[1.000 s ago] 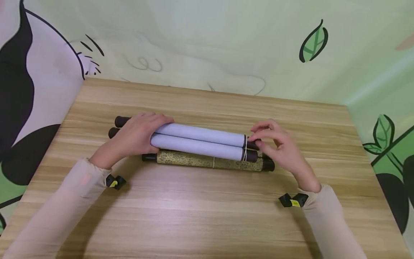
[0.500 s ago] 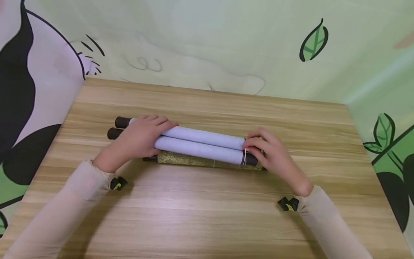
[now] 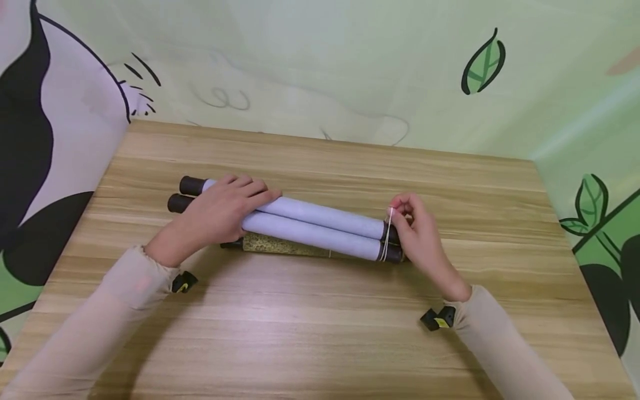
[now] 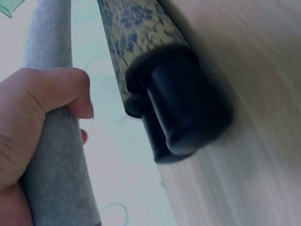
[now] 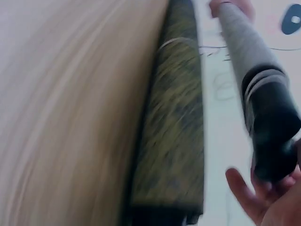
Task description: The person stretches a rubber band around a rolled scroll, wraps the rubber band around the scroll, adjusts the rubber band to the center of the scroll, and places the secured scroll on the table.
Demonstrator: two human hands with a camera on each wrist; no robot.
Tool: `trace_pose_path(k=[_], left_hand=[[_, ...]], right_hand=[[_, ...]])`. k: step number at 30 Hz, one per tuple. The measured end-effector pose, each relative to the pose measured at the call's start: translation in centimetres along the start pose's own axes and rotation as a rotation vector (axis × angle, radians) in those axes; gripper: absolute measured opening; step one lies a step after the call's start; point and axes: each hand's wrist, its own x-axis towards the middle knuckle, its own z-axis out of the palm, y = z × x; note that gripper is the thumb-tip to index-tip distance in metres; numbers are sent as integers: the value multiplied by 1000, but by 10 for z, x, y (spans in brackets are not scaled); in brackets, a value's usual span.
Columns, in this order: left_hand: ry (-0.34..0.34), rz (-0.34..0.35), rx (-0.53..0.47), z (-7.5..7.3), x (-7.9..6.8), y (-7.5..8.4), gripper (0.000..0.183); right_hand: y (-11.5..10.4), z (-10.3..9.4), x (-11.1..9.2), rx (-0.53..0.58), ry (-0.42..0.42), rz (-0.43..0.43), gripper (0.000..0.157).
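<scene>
A pale bluish scroll point(image 3: 320, 229), rolled from both ends into two side-by-side rolls with dark end knobs, is held above the table by my left hand point(image 3: 222, 211). The left thumb point(image 4: 61, 87) curls over the near roll in the left wrist view. At the scroll's right end, my right hand point(image 3: 417, 225) pinches a white elastic band point(image 3: 387, 239) looped round the dark knobs and stretches it upward. Below, partly hidden in the head view, lies a yellowish patterned scroll point(image 3: 275, 245) with black knobs; its own thin band point(image 5: 178, 41) shows in the right wrist view.
The wooden table point(image 3: 280, 328) extends toward me and to both sides. A pale green wall point(image 3: 320, 72) with painted leaves and a black-and-white figure stands directly behind its far edge. The patterned scroll lies just under the raised one.
My right hand first moved left onto the scroll's end, then drew the white band up and slightly right. The pale scroll's right end has dropped a little, covering more of the patterned scroll.
</scene>
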Motion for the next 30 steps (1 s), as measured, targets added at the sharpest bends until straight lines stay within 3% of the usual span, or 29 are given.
trace_pose_path(k=[3, 6, 8, 10, 14, 17, 21, 27, 30], left_hand=[[-25, 9, -14, 2, 2, 3, 79], [-43, -2, -5, 4, 2, 4, 79], [-45, -5, 5, 4, 2, 5, 80], [-40, 1, 7, 4, 2, 5, 80], [-36, 14, -5, 3, 3, 6, 81], [-43, 2, -23, 1, 3, 8, 82], [-69, -57, -48, 0, 4, 8, 80], [-105, -141, -92, 0, 8, 4, 80], [-83, -163, -119, 1, 8, 0, 80]], right_hand=[[-3, -2, 7, 307, -6, 232, 2], [-4, -5, 12, 577, -46, 428, 6], [-3, -7, 13, 624, -95, 487, 9], [-1, -8, 12, 585, -150, 482, 22], [1, -12, 9, 340, -302, 365, 58], [-1, -16, 7, 168, -442, 249, 76], [-6, -20, 3, 0, -549, 86, 93], [-17, -19, -3, -321, -574, -228, 102], [-23, -17, -8, -474, -541, -323, 105]])
